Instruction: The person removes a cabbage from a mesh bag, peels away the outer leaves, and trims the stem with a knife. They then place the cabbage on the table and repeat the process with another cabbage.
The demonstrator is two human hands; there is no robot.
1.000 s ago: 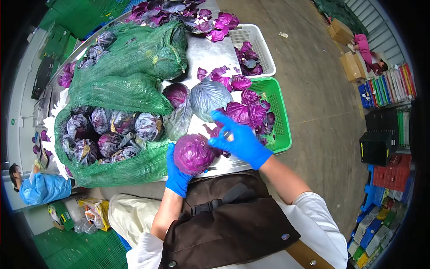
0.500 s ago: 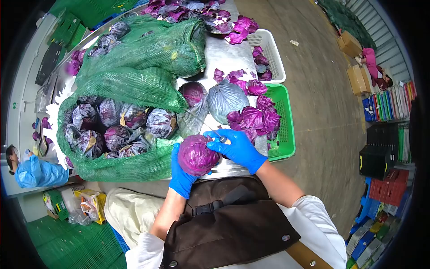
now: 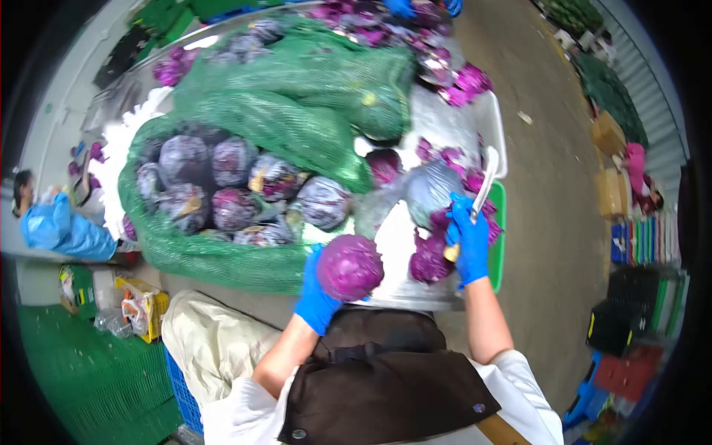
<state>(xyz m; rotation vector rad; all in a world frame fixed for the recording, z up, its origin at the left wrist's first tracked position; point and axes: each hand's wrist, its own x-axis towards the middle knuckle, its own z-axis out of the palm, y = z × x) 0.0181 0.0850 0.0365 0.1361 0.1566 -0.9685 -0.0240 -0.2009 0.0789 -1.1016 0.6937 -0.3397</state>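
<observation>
Head view: purple cabbage held in left hand, knife in right hand.
The purple cabbage is grasped from its left side by gloved fingers, at the near edge of the metal table; the knife is gripped by its handle (a pale end protrudes below the glove), well apart from it. A bluish cabbage is seen just beside the right hand; more heads are contained in the green net bag.

Surface: smooth, shiny metal. Held cabbage: smooth, soft sheen. Knife: glossy metal blade. Sack: rough plastic mesh. Apron: matt cloth. White basket: smooth plastic.
</observation>
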